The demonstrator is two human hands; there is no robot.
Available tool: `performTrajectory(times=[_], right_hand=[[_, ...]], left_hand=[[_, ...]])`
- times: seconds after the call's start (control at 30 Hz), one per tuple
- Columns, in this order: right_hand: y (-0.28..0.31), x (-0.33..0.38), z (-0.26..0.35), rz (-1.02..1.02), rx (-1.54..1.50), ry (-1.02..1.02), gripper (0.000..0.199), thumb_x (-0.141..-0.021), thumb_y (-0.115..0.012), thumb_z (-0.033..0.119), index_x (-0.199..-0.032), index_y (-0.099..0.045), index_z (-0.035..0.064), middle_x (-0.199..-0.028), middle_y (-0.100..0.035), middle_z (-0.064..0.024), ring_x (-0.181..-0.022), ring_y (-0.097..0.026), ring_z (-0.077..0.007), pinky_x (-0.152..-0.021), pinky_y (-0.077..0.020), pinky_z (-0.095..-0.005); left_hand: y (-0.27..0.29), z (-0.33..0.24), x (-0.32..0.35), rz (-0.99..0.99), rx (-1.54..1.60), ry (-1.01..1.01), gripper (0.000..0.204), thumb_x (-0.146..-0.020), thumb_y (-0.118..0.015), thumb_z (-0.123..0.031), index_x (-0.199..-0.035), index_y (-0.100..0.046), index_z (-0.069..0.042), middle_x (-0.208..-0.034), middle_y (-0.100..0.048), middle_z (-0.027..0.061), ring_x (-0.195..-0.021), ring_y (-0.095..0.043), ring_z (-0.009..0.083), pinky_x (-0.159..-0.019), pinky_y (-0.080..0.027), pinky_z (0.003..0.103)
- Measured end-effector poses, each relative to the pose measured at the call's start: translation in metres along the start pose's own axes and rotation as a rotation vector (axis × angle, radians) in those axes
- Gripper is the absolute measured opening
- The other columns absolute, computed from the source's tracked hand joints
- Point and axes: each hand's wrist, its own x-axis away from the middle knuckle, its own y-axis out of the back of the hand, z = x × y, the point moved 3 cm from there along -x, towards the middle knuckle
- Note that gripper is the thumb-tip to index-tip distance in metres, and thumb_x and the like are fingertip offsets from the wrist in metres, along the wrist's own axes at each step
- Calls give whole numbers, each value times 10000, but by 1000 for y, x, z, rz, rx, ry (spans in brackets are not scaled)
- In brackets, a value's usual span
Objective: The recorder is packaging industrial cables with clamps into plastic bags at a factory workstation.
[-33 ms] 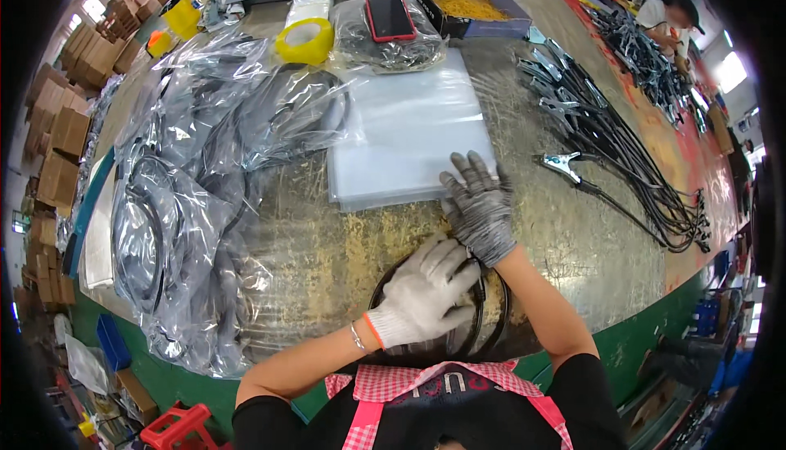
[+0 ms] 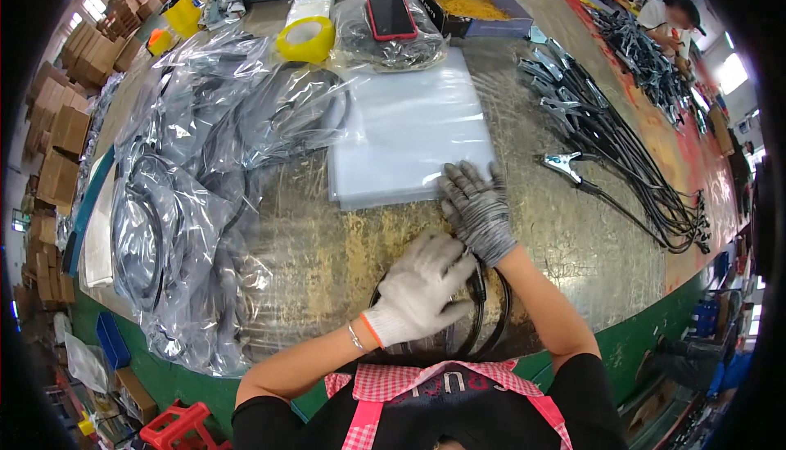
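Observation:
A coiled black cable [image 2: 499, 319] lies at the table's near edge, right against my body. My left hand [image 2: 422, 286], in a white knit glove with an orange cuff, rests over the coil with fingers stretched and thumb apart, hiding much of it. My right hand [image 2: 479, 214], in a grey glove, lies flat with fingers spread on the lower right corner of a stack of clear plastic bags [image 2: 409, 135]. Its wrist passes just above the coil.
Bagged black cables [image 2: 188, 221] cover the left side. Black cables with metal clamps [image 2: 606, 122] lie right. At the back are yellow tape [image 2: 305, 40], a phone [image 2: 390, 15] and a box of yellow ties [image 2: 475, 9]. A person [image 2: 667, 24] sits far right.
My right fingertips have slid slightly toward me on the bags. The fingers of my left hand have shifted a little over the coil.

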Motion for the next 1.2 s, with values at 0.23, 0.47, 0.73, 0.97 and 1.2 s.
performTrajectory(times=[0.23,0.47,0.73,0.97,1.2], right_hand=[[-3,38,-33,406,-535,-125,298,-845,-586,297,-1119,-637,191,-1255,-542,-30,-1169,-474,-210,-1057,-299,-390],[2,-2,-8,44,-317,-70,342,-716,-726,351,-976,-671,136,-986,-597,-81,-972,-530,-277,-826,-408,-438],[-25,-5,4,-76,-442,-352,135,-834,-608,227,-837,-659,101,-866,-629,-88,-812,-601,-292,-759,-438,-425],[-11,-5,1,-180,-776,-423,169,-854,-591,193,-799,-637,41,-762,-603,-125,-720,-585,-319,-683,-461,-394],[3,-12,15,-246,-506,-151,228,-681,-716,284,-843,-659,133,-924,-619,-49,-883,-575,-245,-801,-419,-386]], left_hand=[[9,9,14,-81,-121,143,546,-718,-688,-391,-1169,-537,-123,-1214,-481,154,-1154,-453,359,-988,-370,489],[10,5,23,-152,-121,196,440,-730,-680,-348,-1107,-589,-140,-1171,-512,138,-1105,-490,343,-917,-414,462],[26,18,29,-210,44,487,348,-794,-636,-325,-1057,-627,-97,-1119,-593,135,-1001,-589,310,-852,-469,394],[46,12,14,-526,-276,281,358,-749,-700,-205,-1081,-624,-95,-1098,-589,122,-1019,-578,279,-890,-457,418],[83,60,-34,-401,-725,213,261,-696,-690,-179,-923,-601,-85,-1007,-556,81,-1047,-520,248,-954,-394,457]])
